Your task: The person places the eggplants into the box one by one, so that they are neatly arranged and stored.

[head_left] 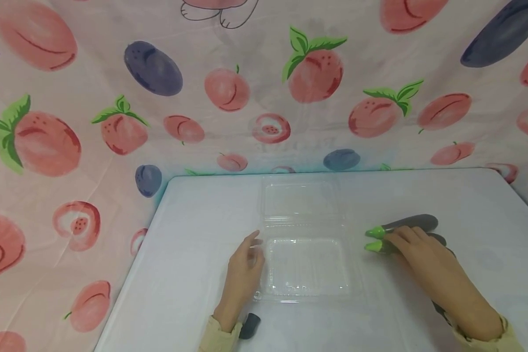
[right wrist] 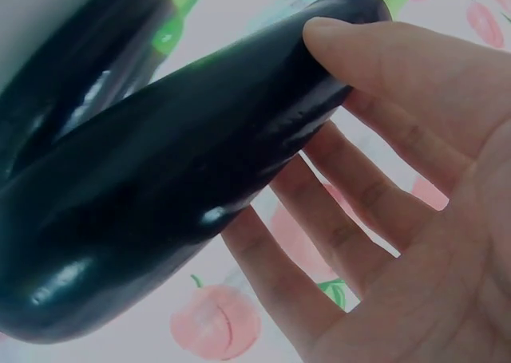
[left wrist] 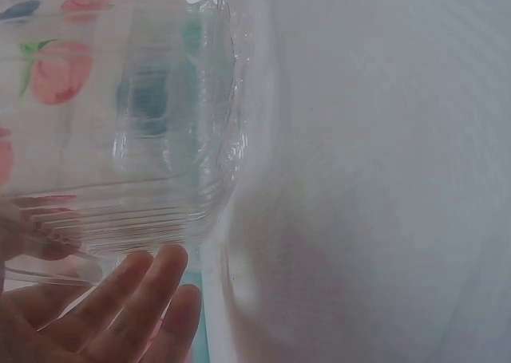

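Observation:
A clear plastic clamshell container (head_left: 308,296) lies unfolded on the table. My left hand (head_left: 244,274) is at its left edge, with relaxed fingers (left wrist: 120,307) right by the ridged side wall in the left wrist view. Farther right, my right hand (head_left: 427,259) holds a dark eggplant (right wrist: 184,147) with a green cap. The thumb presses on one side near the cap, and the other fingers lie along the opposite side. Another dark eggplant (head_left: 415,222) with a green tip lies just beyond, close alongside; in the head view the hand partly hides the held one.
The white table (head_left: 193,220) backs onto a hanging cloth (head_left: 255,58) printed with peaches and dark fruit. A small black object (head_left: 250,326) is beside the left wrist. The container's lid half (head_left: 301,200) extends toward the back edge.

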`<state>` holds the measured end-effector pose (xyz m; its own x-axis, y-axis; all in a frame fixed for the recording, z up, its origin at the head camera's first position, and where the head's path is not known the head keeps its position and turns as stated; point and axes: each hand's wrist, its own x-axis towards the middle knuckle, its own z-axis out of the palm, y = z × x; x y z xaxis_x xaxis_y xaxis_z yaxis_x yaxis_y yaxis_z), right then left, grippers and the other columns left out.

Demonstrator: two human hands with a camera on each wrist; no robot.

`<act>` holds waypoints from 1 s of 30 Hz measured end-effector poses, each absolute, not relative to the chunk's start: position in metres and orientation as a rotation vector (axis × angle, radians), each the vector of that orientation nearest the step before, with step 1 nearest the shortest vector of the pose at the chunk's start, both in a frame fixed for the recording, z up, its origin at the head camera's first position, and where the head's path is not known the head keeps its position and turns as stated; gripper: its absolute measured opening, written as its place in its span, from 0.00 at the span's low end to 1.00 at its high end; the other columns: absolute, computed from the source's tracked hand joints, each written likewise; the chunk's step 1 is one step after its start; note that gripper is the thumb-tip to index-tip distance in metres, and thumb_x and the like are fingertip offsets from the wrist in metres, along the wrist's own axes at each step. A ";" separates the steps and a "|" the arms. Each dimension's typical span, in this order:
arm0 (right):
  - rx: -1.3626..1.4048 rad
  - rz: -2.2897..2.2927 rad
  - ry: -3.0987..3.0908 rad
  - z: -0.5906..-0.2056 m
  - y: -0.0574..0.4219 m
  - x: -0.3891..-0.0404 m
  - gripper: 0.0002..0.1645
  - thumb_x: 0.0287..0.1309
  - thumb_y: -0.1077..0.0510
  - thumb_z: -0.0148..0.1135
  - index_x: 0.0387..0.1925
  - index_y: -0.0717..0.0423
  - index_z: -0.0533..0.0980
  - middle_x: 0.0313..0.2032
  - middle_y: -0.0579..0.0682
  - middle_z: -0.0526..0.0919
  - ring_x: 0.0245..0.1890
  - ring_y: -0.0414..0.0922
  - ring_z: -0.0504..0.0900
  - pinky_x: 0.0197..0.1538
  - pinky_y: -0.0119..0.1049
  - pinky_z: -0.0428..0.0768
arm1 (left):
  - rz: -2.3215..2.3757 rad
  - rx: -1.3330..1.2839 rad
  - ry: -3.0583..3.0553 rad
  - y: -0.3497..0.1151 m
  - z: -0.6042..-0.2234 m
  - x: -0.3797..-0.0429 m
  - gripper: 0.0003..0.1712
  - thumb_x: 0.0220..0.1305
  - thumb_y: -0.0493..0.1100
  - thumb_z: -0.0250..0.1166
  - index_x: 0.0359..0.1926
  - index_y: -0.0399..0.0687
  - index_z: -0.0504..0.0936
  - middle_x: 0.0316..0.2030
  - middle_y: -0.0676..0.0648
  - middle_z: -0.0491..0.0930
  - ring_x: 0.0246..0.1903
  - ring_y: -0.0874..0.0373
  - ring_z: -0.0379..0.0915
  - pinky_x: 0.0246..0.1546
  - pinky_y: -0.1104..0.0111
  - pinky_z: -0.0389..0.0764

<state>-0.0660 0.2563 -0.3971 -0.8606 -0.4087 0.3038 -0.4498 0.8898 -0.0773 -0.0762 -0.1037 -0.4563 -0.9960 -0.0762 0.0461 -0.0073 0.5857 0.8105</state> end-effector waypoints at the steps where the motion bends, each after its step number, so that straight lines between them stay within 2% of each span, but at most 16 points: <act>1: 0.644 0.210 -2.776 -0.396 0.255 -0.066 0.25 0.41 0.67 0.77 0.46 0.61 0.80 0.44 0.54 0.81 0.44 0.54 0.78 0.41 0.52 0.82 | -1.394 0.072 -2.729 -0.104 -0.456 -0.076 0.26 0.71 0.43 0.57 0.69 0.58 0.70 0.56 0.52 0.81 0.51 0.56 0.79 0.55 0.57 0.81; 10: 0.635 0.234 -2.835 -0.385 0.245 -0.070 0.24 0.46 0.65 0.76 0.48 0.60 0.80 0.46 0.56 0.80 0.47 0.56 0.78 0.46 0.54 0.81 | -1.388 0.073 -2.728 -0.103 -0.457 -0.077 0.26 0.71 0.43 0.57 0.69 0.58 0.70 0.56 0.52 0.81 0.51 0.56 0.79 0.55 0.57 0.81; 17: 0.678 0.223 -2.762 -0.382 0.238 -0.073 0.25 0.43 0.64 0.77 0.46 0.59 0.80 0.42 0.54 0.80 0.44 0.54 0.78 0.42 0.50 0.82 | -1.395 0.072 -2.725 -0.103 -0.457 -0.077 0.26 0.71 0.43 0.57 0.69 0.58 0.70 0.56 0.52 0.81 0.51 0.56 0.79 0.54 0.57 0.81; 24: 0.691 0.225 -2.774 -0.378 0.228 -0.078 0.26 0.43 0.67 0.77 0.48 0.59 0.79 0.43 0.55 0.80 0.45 0.55 0.79 0.44 0.52 0.82 | -1.405 0.048 -2.720 -0.104 -0.458 -0.077 0.26 0.71 0.43 0.57 0.69 0.56 0.70 0.56 0.52 0.81 0.51 0.56 0.79 0.54 0.58 0.81; 30: 0.713 0.252 -2.771 -0.377 0.220 -0.082 0.25 0.44 0.67 0.77 0.48 0.59 0.79 0.43 0.54 0.80 0.44 0.53 0.78 0.44 0.50 0.82 | -1.372 0.050 -2.727 -0.103 -0.457 -0.077 0.26 0.71 0.43 0.57 0.69 0.57 0.70 0.56 0.52 0.81 0.50 0.56 0.79 0.54 0.58 0.82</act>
<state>-0.0818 0.2203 -0.3769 -0.8429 -0.4470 0.2995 -0.4937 0.8638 -0.1002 -0.0767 -0.1032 -0.4567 -0.9956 -0.0688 0.0643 0.0106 0.5964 0.8026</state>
